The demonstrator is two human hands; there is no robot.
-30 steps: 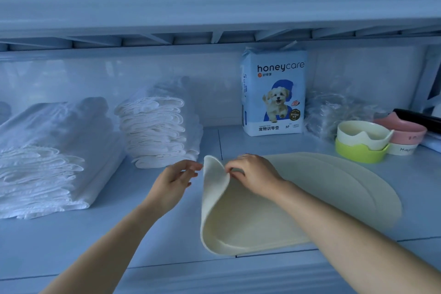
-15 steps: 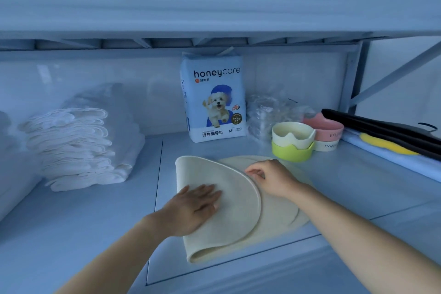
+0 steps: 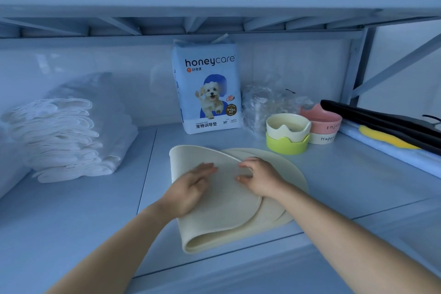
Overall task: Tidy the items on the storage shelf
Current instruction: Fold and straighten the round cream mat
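Note:
A cream oval mat (image 3: pixel 224 212) lies on the shelf board (image 3: pixel 71 217), its left half folded over the right. My left hand (image 3: pixel 191 188) presses flat on the folded flap with straight fingers. My right hand (image 3: pixel 260 178) rests on the flap's right edge, fingers bent over the rim. Behind the mat stands a honeycare training-pad pack (image 3: pixel 206 88). A stack of white pads (image 3: pixel 62 141) sits to the left.
Cream and green bowls (image 3: pixel 287 133) are stacked right of the pack, with a pink and white bowl pair (image 3: pixel 322 124) behind them. Crumpled clear plastic (image 3: pixel 265 102) lies at the back. Black, yellow and pale blue items (image 3: pixel 386 129) lie at the far right by the shelf post.
The mat's left half was lifted up, then folded over to the right. My left hand came onto the flap and now presses it down. The view shifted right.

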